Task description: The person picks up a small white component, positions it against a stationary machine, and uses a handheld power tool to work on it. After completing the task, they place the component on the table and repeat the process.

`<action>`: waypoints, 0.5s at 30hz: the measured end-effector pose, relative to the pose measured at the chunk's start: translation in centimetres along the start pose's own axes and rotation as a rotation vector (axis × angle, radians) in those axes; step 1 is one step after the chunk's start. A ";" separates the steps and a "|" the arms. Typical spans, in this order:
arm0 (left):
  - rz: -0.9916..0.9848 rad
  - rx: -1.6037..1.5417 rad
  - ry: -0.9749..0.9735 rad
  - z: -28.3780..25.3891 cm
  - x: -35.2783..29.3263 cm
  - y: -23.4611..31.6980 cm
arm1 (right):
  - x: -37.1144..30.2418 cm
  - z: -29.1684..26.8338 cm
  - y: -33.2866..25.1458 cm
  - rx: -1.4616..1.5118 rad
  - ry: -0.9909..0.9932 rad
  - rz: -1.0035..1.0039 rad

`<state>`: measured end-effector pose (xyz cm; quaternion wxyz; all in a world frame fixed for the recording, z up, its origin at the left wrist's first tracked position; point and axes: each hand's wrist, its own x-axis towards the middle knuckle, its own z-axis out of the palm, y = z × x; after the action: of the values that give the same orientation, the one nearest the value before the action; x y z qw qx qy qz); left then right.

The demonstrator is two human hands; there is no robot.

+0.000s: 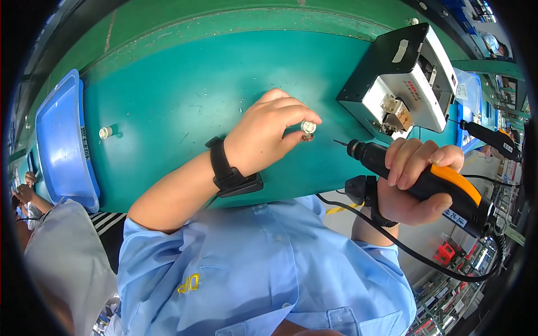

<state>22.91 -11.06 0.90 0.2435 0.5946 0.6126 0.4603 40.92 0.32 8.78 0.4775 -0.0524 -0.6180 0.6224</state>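
Between the thumb and fingers of my left hand (263,131) is a small round white part (308,127) with a brownish metal piece at its lower side. My right hand (417,173) is wrapped round a black and orange electric screwdriver (372,157). Its thin bit points left toward the white part, with a gap between them. A similar small white part (105,133) lies on the green mat (168,84), far to the left of my hands. Black straps circle both my wrists.
A blue tray (63,145) sits at the left edge of the bench. At the back right stands a black and white screw-feeder-like machine (400,78). A second electric screwdriver (490,139) is farther right. The screwdriver's black cable (414,257) loops below my right arm. Another person's hand (25,192) shows far left.
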 end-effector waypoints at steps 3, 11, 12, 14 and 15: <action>-0.009 0.034 -0.024 0.2 -0.2 -0.5 | 0.2 0.1 -0.2 -0.010 0.002 -0.008; -0.019 0.113 -0.078 0.3 -0.1 -0.7 | 0.8 0.0 -0.5 0.053 -0.103 -0.054; -0.026 0.105 -0.037 0.2 -0.1 -0.3 | 0.9 0.1 -0.6 0.056 -0.140 -0.053; -0.035 0.096 0.004 0.3 -0.1 -0.1 | 1.0 0.1 -0.5 0.069 -0.150 -0.054; -0.045 0.101 0.022 0.5 -0.1 -0.1 | 1.0 0.1 -0.4 0.080 -0.158 -0.058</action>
<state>23.26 -11.01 0.59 0.2167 0.5869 0.6509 0.4299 40.52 0.83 9.68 0.4468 0.0339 -0.6295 0.6348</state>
